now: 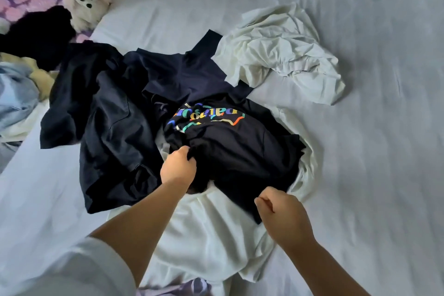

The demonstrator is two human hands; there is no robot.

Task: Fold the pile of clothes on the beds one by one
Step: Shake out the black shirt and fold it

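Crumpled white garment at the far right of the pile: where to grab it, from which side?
Judging by its pose, take the crumpled white cotton garment at its near right corner, coming from the right over the bare pale bedsheet. That flap lies loose and clear, while its left edge touches the navy garment.

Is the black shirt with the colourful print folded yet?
No. The black printed shirt lies crumpled; left hand grips it, right hand pinches its hem.

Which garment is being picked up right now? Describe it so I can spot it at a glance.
On the pale bed sheet, look at the clothes heap in the middle. On top, over a white garment, lies the black T-shirt, pinched by the left hand and right hand. Only it carries multicoloured lettering.
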